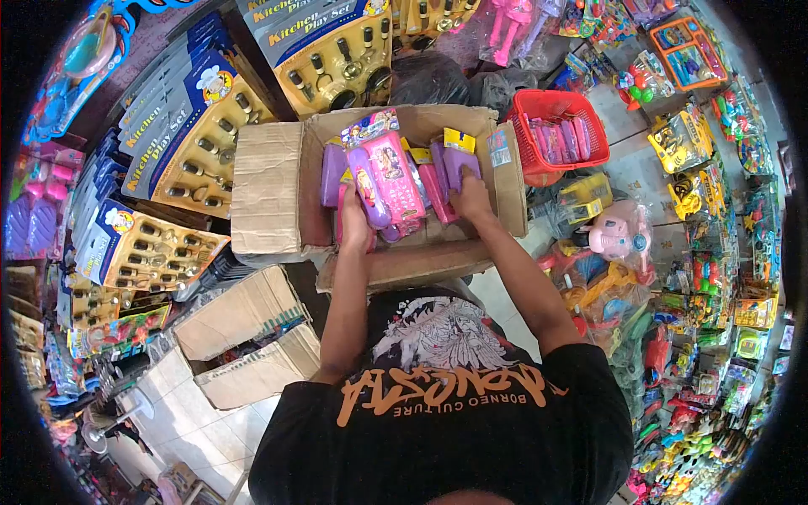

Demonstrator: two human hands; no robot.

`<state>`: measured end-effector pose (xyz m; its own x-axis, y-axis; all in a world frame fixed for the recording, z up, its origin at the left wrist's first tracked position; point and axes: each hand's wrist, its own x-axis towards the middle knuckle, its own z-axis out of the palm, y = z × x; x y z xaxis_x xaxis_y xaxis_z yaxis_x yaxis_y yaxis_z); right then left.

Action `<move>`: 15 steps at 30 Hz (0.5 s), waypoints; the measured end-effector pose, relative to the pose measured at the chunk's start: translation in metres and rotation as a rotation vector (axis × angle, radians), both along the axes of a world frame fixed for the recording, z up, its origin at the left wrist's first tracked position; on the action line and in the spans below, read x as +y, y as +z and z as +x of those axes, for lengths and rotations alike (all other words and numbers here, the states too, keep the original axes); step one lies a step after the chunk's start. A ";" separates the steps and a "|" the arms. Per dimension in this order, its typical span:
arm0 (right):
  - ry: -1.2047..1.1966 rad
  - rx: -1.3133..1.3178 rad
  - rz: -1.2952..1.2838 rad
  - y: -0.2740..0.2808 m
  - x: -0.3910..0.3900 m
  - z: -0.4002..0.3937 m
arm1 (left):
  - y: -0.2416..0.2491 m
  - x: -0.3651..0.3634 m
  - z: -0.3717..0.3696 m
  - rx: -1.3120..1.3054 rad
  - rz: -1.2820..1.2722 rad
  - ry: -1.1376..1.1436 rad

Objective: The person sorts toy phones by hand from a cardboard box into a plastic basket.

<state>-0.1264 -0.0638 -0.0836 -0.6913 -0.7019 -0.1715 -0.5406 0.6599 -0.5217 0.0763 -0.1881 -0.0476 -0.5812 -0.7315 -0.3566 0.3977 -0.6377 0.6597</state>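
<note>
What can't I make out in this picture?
All in the head view:
- Box bottom: hidden by the toy packages.
- Left hand: some fingers hidden by packages, so its grip is unclear.
- Lower-left carton: most contents hidden by its flaps.
- Dark plastic bags: the plastic hides any contents.
- Small print on the packages: too small to read.
- Outer shelf goods: cut off by the round dark border.

From the head, a wide view faces down into the nearby box [408, 266].
</note>
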 end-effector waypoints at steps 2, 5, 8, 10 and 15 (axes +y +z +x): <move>-0.032 -0.023 -0.017 0.012 0.007 -0.002 | -0.002 0.001 0.002 -0.011 -0.011 -0.002; -0.047 -0.132 -0.250 0.004 0.031 -0.016 | -0.008 0.003 0.006 -0.009 0.001 -0.005; -0.040 -0.438 -0.676 0.014 0.059 -0.020 | -0.011 0.008 0.011 0.009 0.026 -0.023; -0.069 -0.647 -0.893 0.047 0.075 -0.010 | -0.012 0.011 0.009 0.013 0.029 -0.061; -0.320 -1.209 -1.282 0.075 0.111 -0.007 | -0.005 0.032 -0.015 -0.004 -0.014 -0.244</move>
